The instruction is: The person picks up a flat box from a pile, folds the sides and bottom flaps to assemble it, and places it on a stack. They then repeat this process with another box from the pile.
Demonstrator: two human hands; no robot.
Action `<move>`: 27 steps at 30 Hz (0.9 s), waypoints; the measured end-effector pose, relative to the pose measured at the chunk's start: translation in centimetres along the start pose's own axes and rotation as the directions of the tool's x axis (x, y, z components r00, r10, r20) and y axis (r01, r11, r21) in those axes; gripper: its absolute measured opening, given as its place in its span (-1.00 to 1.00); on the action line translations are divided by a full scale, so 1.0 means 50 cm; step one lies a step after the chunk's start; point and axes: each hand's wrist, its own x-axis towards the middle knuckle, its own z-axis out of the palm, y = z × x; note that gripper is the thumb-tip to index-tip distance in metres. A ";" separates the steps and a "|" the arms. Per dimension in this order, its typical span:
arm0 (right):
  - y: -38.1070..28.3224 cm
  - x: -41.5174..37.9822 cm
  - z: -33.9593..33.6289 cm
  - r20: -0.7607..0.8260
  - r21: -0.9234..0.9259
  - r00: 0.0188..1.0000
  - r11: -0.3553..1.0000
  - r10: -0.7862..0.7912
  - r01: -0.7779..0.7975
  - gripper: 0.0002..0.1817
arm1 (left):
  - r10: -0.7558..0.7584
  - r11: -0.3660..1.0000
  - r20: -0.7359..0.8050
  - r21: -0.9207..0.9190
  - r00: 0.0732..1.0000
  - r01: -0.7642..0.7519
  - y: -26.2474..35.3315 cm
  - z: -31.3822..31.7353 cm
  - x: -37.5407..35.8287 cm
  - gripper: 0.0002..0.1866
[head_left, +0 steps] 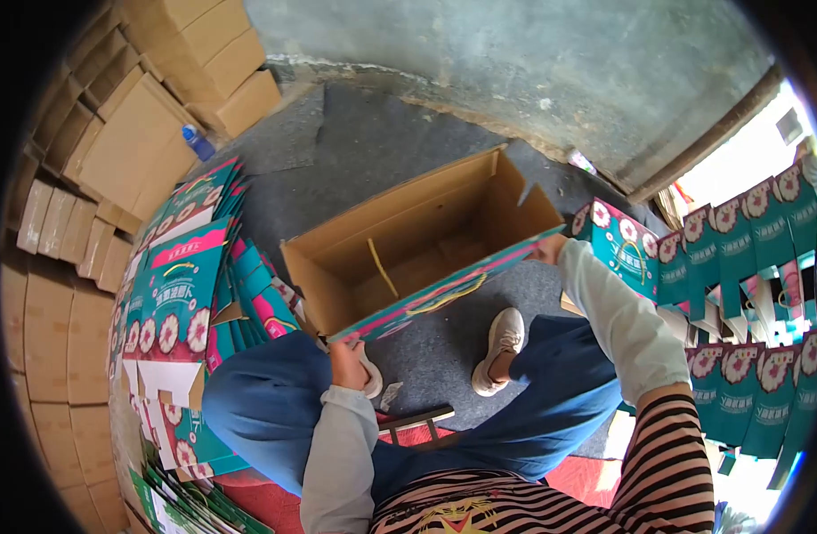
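Note:
An open-topped cardboard carton [355,233] is held in front of my knees, plain brown inside and teal and pink outside. Its long side slants up to the right. A yellow cord handle [447,295] hangs on its near outer face, and a strand of yellow cord [382,267] shows inside. My left hand [346,361] grips the near left corner, its fingers partly hidden by the wall. At the right end, my right hand [548,249] is closed on the near corner. A notch shows in the far right end wall.
Flat printed cartons [173,294] are stacked at my left. Brown boxes [57,347] stand piled behind them, with a blue bottle [197,142] beside. Finished-looking teal cartons [624,245] line the right side. A concrete wall [515,71] closes off the far side.

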 end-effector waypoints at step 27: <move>-0.081 0.024 0.004 0.020 -0.438 0.992 0.894 0.121 -0.100 -0.32 | 0.389 0.849 -0.097 0.424 0.916 -0.316 0.132 0.113 0.030 -0.56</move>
